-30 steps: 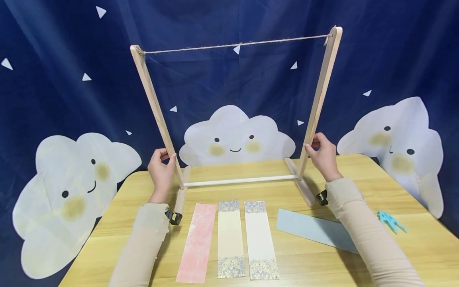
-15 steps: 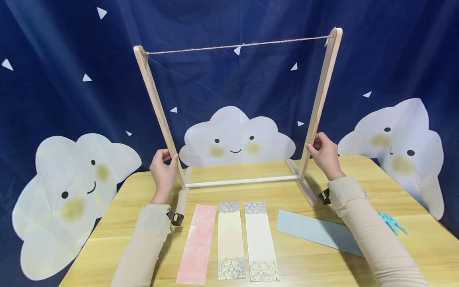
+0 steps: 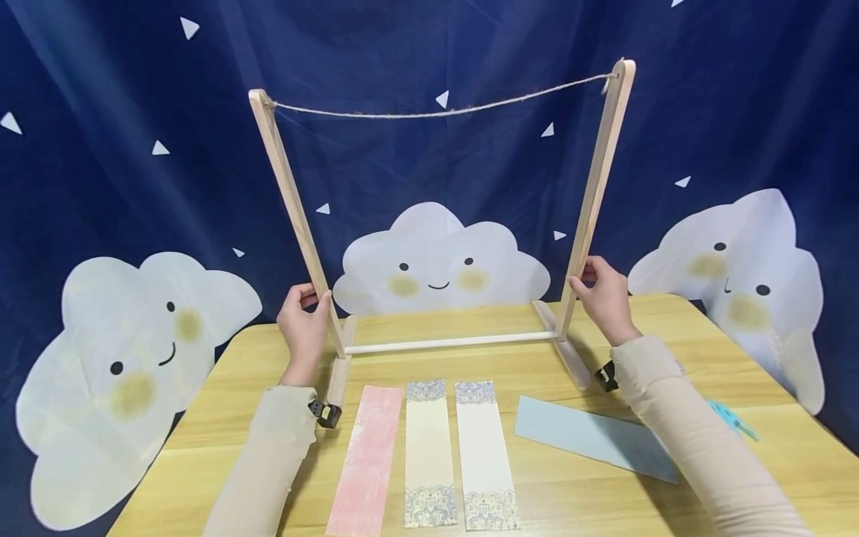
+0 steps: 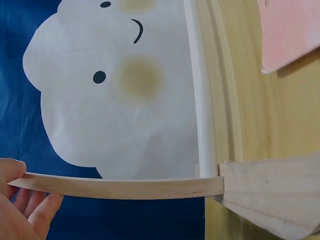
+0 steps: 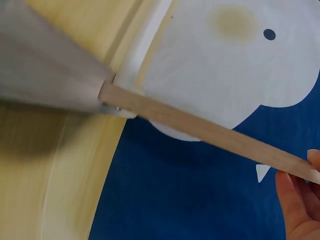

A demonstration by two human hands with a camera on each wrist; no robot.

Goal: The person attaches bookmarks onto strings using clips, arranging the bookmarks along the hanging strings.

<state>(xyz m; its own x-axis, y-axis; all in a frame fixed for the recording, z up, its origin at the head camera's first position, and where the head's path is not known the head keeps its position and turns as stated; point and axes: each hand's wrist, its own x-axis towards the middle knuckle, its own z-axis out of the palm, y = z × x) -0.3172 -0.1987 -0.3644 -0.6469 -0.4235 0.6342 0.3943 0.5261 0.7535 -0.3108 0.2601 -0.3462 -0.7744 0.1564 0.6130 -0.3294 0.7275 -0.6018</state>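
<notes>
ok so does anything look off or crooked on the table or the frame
Two mild things. The string across the wooden frame sags rather than running taut. And the blue strip lies slantwise, while the pink strip, cream strip and white strip lie roughly lengthwise, side by side.

- We had the frame (image 3: 450, 342) standing on the table (image 3: 194, 447), before the curtain (image 3: 376, 45).
- Nearer us than the frame, three strips (image 3: 429, 447) lay side by side.
- Right of these lay a fourth strip (image 3: 597, 436), then clips (image 3: 733, 418) farther right.
</notes>
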